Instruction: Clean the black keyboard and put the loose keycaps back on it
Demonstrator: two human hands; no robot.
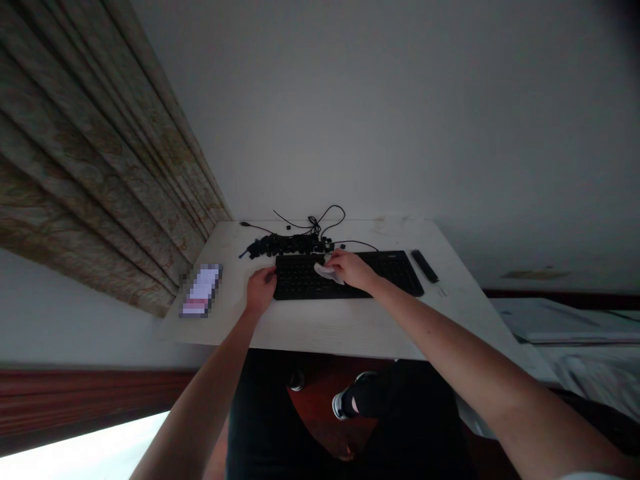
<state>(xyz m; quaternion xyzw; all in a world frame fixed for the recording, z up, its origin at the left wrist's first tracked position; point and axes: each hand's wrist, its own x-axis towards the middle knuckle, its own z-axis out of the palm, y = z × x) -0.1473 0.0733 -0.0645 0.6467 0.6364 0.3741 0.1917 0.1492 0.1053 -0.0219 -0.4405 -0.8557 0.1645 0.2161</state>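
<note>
A black keyboard (300,287) lies flat on the white table, its key area partly bare-looking, though detail is dim. My left hand (260,291) is closed on the keyboard's left edge, with the fingertips at its side. Pinched in my right hand (353,269) is a white wipe (326,271), pressed against the keyboard's middle. That hand and forearm hide part of the keys. Just behind the keyboard sits a heap of loose black keycaps (295,245). A thin blue-tipped tool (244,254) pokes out at the heap's left end.
The keyboard's black cable (334,207) loops behind the keycaps towards the wall. A phone (202,291) with a blurred screen lies on the table (320,327) at the left. To the right of the keyboard is a dark narrow bar (425,266). A curtain (110,133) hangs at the left.
</note>
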